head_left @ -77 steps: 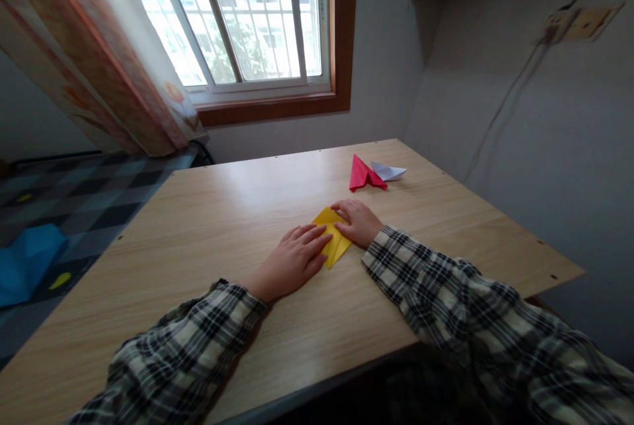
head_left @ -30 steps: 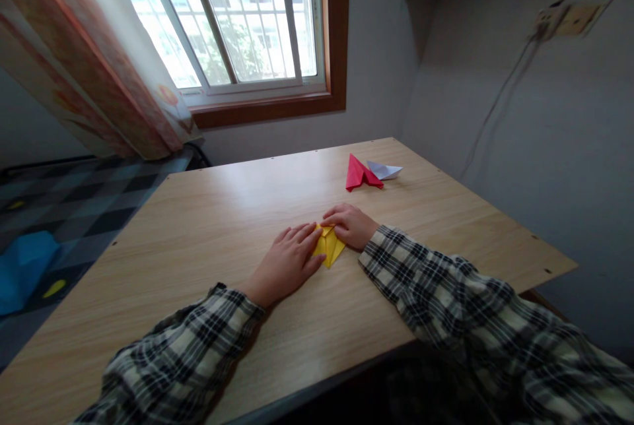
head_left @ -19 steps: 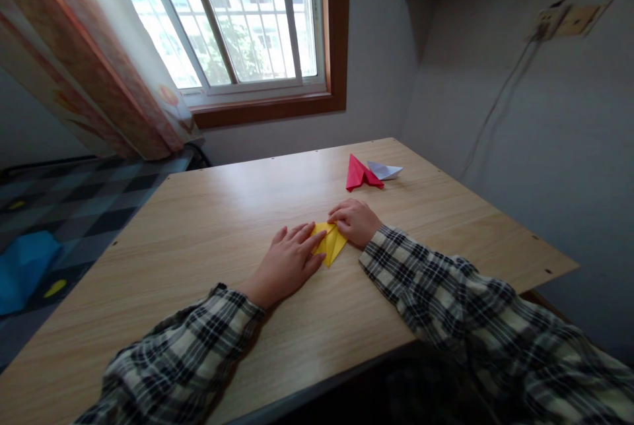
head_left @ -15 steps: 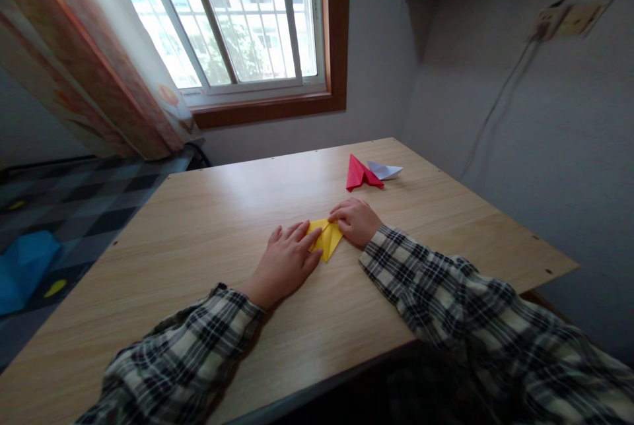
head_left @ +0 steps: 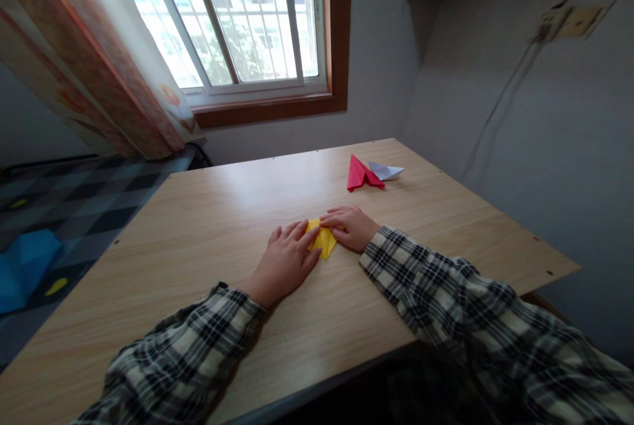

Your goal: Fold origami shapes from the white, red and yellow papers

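A small folded sheet of yellow paper (head_left: 325, 245) lies on the wooden table (head_left: 327, 339), partly covered by both hands, with a pointed end towards me. My left hand (head_left: 286, 259) rests on its left side, fingers spread and palm down. From the right, my right hand (head_left: 352, 227) lies across its upper right part, fingers stretched out and pressing on the paper. The paper's left edge and upper right corner are hidden under the fingers. Neither hand is wrapped round anything.
Farther back on the table are a red folded paper (head_left: 364, 174) and a white paper boat (head_left: 386, 170), side by side. To the left, a blue folded paper (head_left: 30, 263) sits on a checked cloth (head_left: 94, 191). A window (head_left: 242, 22) is behind the table.
My right hand's fingers have slid left and flattened over the yellow paper, covering more of its right side. My left hand stays in place.
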A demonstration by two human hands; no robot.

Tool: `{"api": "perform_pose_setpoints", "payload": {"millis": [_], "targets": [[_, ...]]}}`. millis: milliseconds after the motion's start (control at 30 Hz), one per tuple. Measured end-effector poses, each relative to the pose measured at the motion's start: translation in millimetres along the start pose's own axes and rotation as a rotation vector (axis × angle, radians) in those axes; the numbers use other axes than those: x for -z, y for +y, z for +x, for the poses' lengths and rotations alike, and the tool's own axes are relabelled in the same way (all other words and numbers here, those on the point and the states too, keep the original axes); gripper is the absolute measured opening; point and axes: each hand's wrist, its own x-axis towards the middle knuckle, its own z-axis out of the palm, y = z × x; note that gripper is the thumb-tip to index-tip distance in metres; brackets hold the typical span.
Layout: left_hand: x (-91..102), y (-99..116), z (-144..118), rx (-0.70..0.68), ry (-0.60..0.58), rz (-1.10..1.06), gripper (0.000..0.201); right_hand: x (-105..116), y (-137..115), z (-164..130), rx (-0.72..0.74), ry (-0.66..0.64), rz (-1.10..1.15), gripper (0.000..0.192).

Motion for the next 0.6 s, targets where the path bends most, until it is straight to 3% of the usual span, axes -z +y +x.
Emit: {"api": "perform_pose_setpoints", "payload": {"millis": [200,600], "targets": [[-1.2,-0.9,-0.3,-0.020,0.030,0.000,0.049,2.1,-2.7,0.0,-0.028,0.002,-0.008,0.037],[0.6,0.9,-0.5,0.001,0.017,-0.012,0.048,3.8,-0.7,-0.3,-0.235,0.038,-0.084,0.028]]}}
